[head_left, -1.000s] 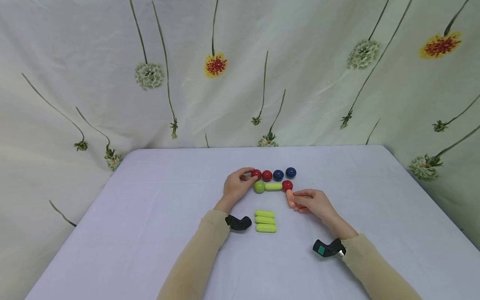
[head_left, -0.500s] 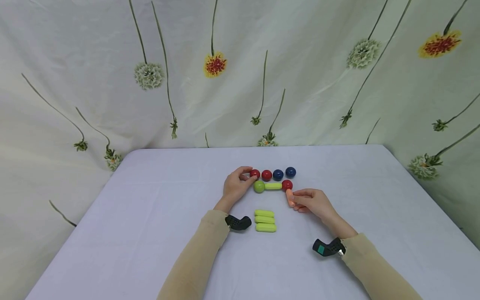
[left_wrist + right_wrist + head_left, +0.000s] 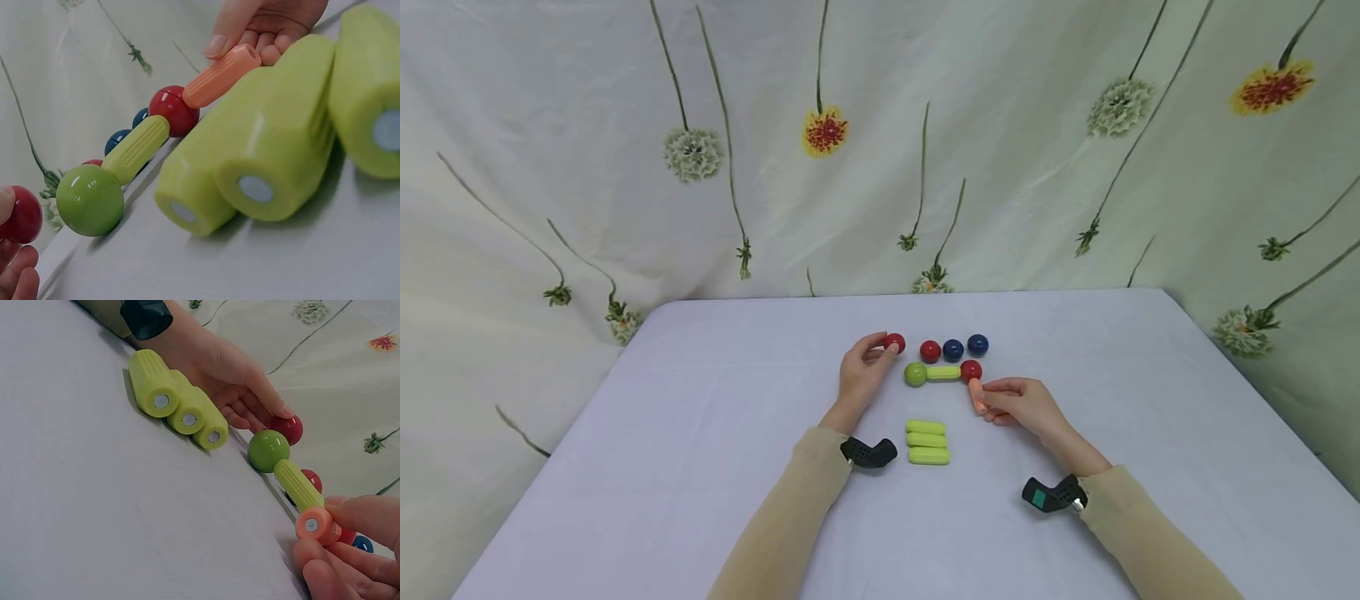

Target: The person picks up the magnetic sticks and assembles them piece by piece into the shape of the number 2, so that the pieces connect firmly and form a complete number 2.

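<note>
So my left hand (image 3: 860,377) has a red ball (image 3: 894,343) pinched between thumb and fingertips, out on its own left of the rest, and I can't tell if it's touching the table (image 3: 625,467) or slightly up off it. My right hand (image 3: 1026,408) is pinching an orange stick (image 3: 977,397), thumb on one side and fingers on the other, with its far end up against a second red ball (image 3: 971,371). Running from that ball back toward my left hand is a lime stick (image 3: 943,373), then a green ball (image 3: 915,374) on the end, all touching in a line. Just beyond that row, between my hands, there's a third red ball (image 3: 930,352), with a blue ball (image 3: 952,350) just beside it and another blue ball (image 3: 977,345) a bit further right, past my right fingertips. Closer to me than either hand, in the gap between my wrists, three spare lime sticks (image 3: 927,441) lie side by side, pale discs in their ends. Both wrists have a black gadget (image 3: 868,454) strapped on, right by my beige sleeves (image 3: 782,508).
</note>
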A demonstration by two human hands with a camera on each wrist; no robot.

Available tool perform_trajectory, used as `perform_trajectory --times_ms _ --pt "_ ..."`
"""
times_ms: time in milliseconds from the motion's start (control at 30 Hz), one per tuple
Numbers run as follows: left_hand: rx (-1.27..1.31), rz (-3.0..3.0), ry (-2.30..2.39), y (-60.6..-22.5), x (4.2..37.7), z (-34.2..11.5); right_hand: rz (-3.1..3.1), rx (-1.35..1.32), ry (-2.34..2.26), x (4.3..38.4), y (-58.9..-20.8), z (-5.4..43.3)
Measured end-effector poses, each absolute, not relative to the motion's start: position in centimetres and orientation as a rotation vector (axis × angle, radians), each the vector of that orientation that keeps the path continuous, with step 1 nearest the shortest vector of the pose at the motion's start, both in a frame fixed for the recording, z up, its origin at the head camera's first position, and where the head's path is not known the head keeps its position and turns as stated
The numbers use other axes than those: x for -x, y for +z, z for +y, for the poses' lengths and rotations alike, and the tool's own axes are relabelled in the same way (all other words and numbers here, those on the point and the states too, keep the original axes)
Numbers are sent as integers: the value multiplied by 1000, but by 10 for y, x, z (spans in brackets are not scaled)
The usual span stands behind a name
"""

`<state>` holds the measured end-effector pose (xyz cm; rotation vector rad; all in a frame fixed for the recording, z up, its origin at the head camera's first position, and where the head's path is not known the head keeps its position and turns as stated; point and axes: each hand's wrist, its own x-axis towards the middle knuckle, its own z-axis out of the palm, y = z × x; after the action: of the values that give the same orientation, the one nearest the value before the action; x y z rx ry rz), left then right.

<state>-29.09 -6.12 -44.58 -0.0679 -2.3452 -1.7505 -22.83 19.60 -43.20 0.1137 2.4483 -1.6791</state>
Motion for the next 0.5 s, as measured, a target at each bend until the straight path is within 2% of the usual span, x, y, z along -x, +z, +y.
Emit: perform_trajectory --times_ms 500 --pt "42 -2230 -1931 -444 266 -58 2456 -119 -1678 228 -433 194"
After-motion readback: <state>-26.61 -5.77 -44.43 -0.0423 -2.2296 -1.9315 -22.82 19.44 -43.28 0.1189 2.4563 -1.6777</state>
